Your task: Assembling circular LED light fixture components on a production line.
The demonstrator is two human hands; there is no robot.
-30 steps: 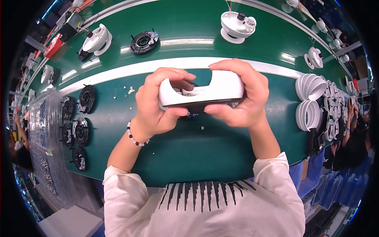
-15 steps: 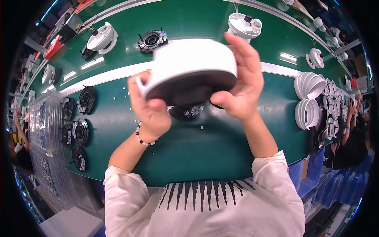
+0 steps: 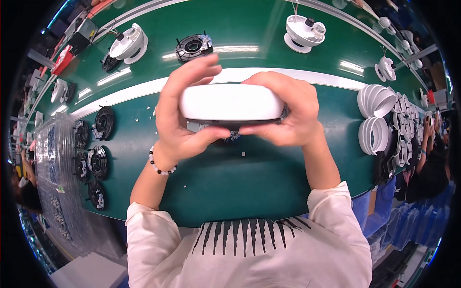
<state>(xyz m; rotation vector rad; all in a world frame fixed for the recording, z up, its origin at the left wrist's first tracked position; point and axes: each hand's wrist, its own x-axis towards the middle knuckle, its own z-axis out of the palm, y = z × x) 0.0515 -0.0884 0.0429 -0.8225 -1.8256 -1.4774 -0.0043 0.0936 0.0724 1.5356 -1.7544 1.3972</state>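
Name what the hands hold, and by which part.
A white curved housing: the right hand grips its right end, thumb below; the left hand cups its left end, thumb also below.

This seems to be a factory workshop with an assembly line. Beyond the green surface (image 3: 240, 192) there runs a conveyor belt (image 3: 240, 26), which carries several white half-assembled units (image 3: 298, 30) of one kind. At the left end of the surface lie similar black round housings (image 3: 99, 162), beside clear plastic trays (image 3: 57, 177). At its right end stand stacked white rings (image 3: 369, 136), and past them is another person (image 3: 427, 177).
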